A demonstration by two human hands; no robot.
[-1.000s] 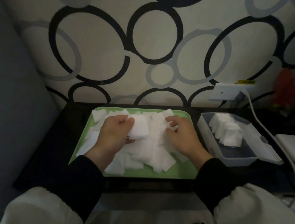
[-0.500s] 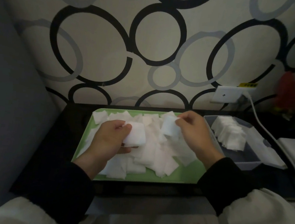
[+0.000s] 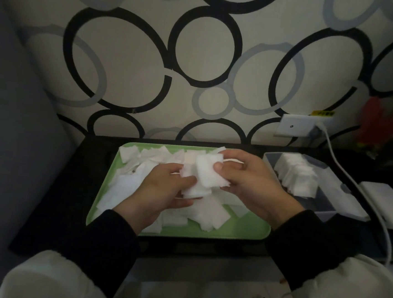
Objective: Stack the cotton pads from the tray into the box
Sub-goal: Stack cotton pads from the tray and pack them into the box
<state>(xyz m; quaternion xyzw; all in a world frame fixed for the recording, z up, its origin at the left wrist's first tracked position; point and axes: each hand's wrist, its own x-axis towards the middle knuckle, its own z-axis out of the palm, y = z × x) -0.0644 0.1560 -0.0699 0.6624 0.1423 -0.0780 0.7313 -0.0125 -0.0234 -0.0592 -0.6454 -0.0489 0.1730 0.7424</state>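
Together, the left hand [image 3: 161,188] and right hand [image 3: 249,184] curl round a small stack of cotton pads [image 3: 203,176] held over the green tray [image 3: 243,231], where loose pads [image 3: 125,185] lie heaped; the box [image 3: 328,209] just right of it holds more

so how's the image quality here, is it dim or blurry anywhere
Head view: dim all over and darker toward the corners. The cotton pads held by the left hand and right hand are the brightest patch and show little texture. The red object at far right is blurred. No glare shows.
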